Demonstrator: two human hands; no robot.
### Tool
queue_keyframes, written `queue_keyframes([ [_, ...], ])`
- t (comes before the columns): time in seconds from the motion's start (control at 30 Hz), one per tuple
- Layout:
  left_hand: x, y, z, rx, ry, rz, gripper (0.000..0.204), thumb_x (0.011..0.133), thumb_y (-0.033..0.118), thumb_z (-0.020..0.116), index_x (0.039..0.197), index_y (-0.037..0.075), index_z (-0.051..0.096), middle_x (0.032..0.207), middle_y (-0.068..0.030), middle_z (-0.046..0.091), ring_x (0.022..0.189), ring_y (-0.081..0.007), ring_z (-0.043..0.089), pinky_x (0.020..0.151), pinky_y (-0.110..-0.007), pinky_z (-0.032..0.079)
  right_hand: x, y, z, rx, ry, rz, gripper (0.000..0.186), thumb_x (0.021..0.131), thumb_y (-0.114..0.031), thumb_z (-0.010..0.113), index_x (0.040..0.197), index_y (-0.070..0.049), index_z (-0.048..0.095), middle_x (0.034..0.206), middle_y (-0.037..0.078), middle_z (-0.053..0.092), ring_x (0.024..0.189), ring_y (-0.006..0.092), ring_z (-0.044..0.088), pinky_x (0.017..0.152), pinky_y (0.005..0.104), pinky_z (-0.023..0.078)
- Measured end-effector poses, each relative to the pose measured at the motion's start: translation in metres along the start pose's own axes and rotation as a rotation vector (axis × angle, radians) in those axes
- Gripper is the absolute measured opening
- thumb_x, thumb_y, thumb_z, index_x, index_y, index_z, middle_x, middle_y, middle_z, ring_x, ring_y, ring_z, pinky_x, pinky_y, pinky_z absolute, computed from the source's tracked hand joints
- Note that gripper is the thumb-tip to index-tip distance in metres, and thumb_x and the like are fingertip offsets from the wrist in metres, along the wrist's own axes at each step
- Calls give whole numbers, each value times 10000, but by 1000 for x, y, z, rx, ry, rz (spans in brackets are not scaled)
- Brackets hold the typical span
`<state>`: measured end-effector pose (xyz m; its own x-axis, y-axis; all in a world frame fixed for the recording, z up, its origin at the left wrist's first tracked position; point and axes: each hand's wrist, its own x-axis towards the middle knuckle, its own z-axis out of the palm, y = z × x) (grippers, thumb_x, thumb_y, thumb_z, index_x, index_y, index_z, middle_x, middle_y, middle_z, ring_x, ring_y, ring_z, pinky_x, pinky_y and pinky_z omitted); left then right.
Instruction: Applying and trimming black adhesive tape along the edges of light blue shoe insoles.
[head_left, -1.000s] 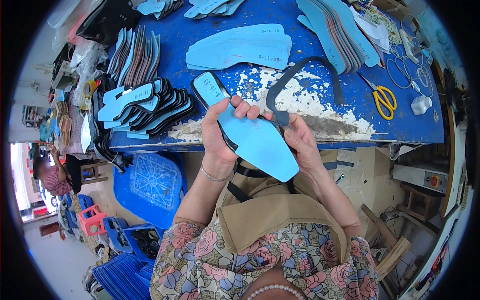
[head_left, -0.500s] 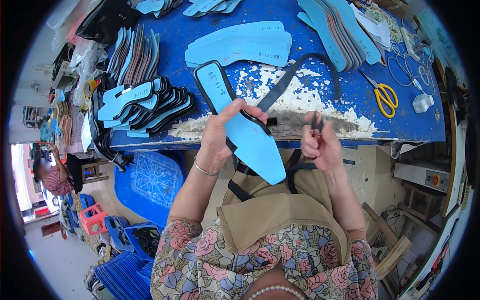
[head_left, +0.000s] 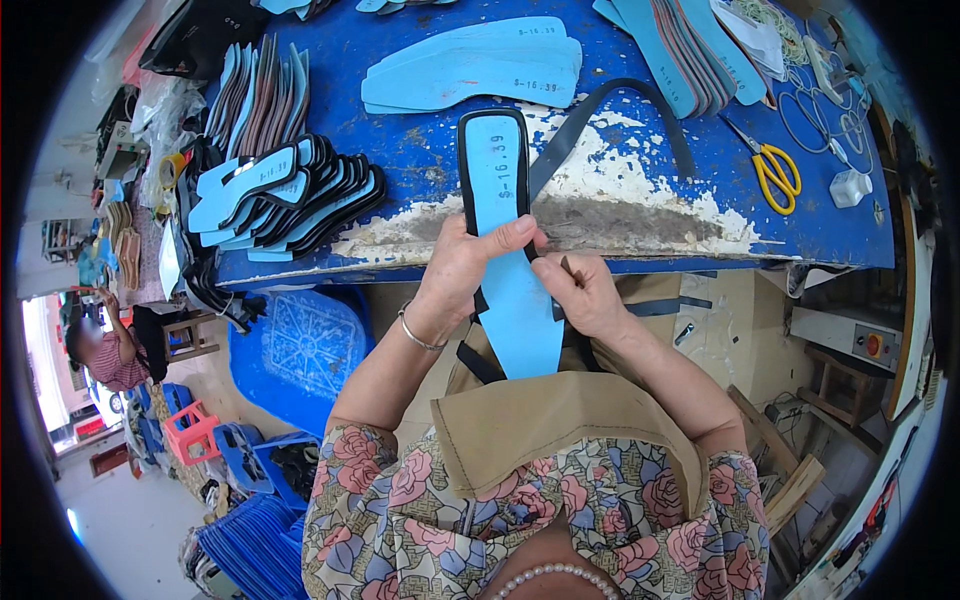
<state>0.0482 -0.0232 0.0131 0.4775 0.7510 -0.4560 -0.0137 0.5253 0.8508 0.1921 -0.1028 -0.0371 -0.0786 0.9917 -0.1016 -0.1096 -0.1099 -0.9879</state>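
My left hand [head_left: 470, 250] grips the narrow waist of a light-blue insole [head_left: 510, 320], held upright in front of me with black binding round its heel half and bare blue at its wide end. My right hand [head_left: 580, 280] is closed on the right edge of this insole, thumb pressed on it; a small dark piece shows at its fingers, too small to name. Behind the insole a long dark strap [head_left: 600, 100] loops over the table. A stack of black-edged insoles [head_left: 280, 210] lies to the left.
The worn blue table [head_left: 420, 160] also bears plain insole stacks [head_left: 680, 55], yellow-handled scissors [head_left: 775, 180], a white bottle [head_left: 850, 188] and tangled cables. A blue plastic tub [head_left: 295, 355] is below on the left. Another person [head_left: 110, 355] sits at the far left.
The insole has swung upright. My right hand, apart from it half a second ago, has moved left onto its edge. The view has shifted slightly.
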Motion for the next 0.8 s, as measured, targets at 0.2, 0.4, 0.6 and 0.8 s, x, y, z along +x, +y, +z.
queue_keyframes([
  [0.2, 9, -7, 3, 9, 27, 70, 257, 754, 184, 715, 901, 0, 613, 778, -99, 640, 648, -141, 602, 573, -256, 501, -10, 11, 9, -174, 148, 125, 327, 828, -256, 575, 707, 44, 531, 642, 152, 563, 586, 148, 534, 552, 318, 438],
  [0.4, 30, -9, 6, 108, -62, 383, 371, 698, 144, 756, 992, -5, 586, 840, -109, 614, 680, -145, 597, 607, -265, 501, -25, 20, -8, -452, 36, 37, 279, 781, -229, 630, 665, -9, 502, 635, 153, 538, 597, 301, 550, 538, 371, 425],
  [0.6, 43, -23, 2, 364, 203, 643, 280, 770, 98, 679, 1003, 11, 549, 853, -30, 550, 694, -82, 519, 624, -199, 433, -43, 34, -3, -636, 62, -92, 283, 748, -257, 666, 662, -45, 500, 659, 140, 566, 637, 347, 559, 523, 391, 437],
  [0.8, 40, -5, 8, -191, -175, 338, 156, 890, 191, 539, 814, 59, 507, 715, -19, 513, 612, -121, 487, 552, -225, 402, -53, 28, -19, -86, 22, -23, 257, 845, -240, 609, 712, -22, 578, 616, 38, 576, 597, 79, 545, 525, 283, 430],
])
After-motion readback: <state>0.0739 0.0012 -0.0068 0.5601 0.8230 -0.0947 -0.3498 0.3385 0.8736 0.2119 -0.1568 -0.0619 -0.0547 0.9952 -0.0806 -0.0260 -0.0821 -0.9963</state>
